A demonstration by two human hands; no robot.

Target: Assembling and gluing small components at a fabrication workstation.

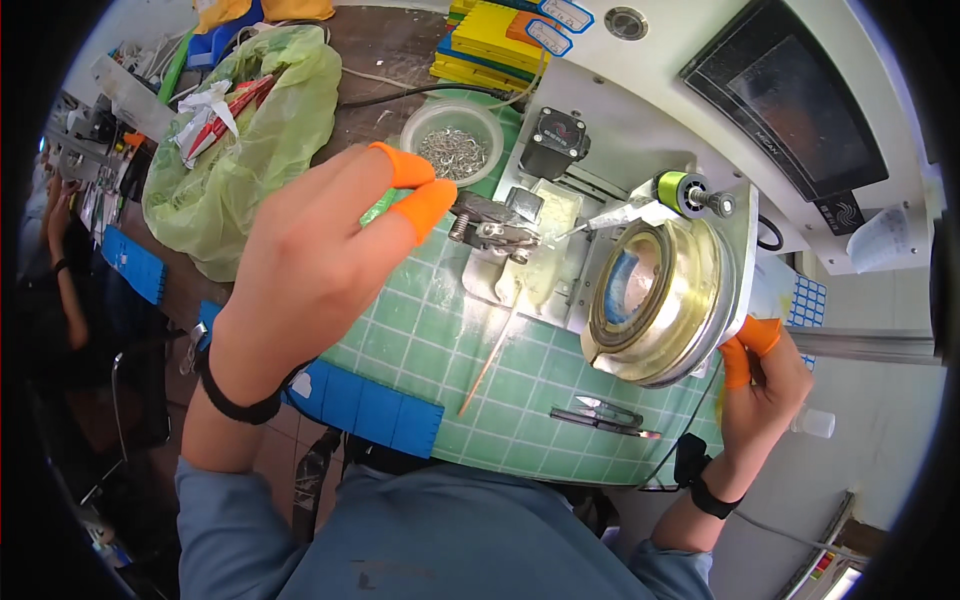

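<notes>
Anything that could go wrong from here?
The left hand has its orange-covered fingertips close to the metal clamp, so a pinch is possible if that moves. The open bowl of small metal pieces sits just beyond them; a knock might spill it.

Four finger cots (424, 208), one bowl (495, 140), one machine (650, 110), one stick (487, 361) show.

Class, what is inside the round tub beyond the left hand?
Inside the tub lies a heap of small silvery metal pieces. Anything beneath the top layer is covered and cannot be seen.
</notes>
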